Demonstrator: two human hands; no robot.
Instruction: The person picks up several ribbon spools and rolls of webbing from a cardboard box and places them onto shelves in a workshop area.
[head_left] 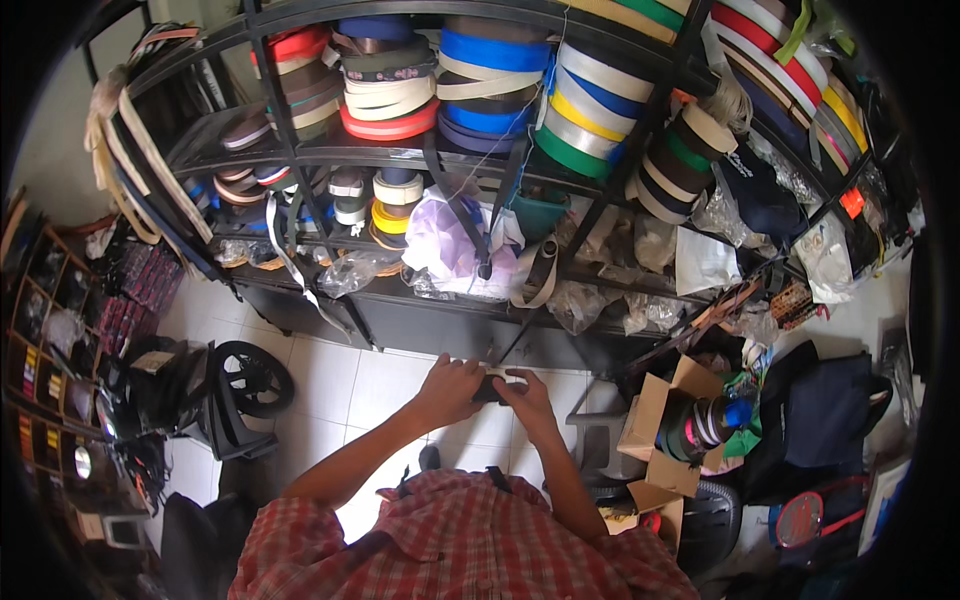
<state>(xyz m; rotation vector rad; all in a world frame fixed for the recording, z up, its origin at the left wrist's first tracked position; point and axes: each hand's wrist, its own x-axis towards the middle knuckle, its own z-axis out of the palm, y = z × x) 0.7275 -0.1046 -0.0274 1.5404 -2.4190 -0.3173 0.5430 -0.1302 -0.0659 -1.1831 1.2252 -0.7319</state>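
In the head view, my left hand (452,388) and right hand (527,402) pinch a small black object (488,389) between them, fingers curled. Around it: shelf rack (478,163) with webbing rolls (495,50), twelve o'clock; black wheel (252,379), nine; open cardboard box (648,408), three.

Red checked shirt (480,540), collared — short sleeves (285,535) — bare hands (450,390).
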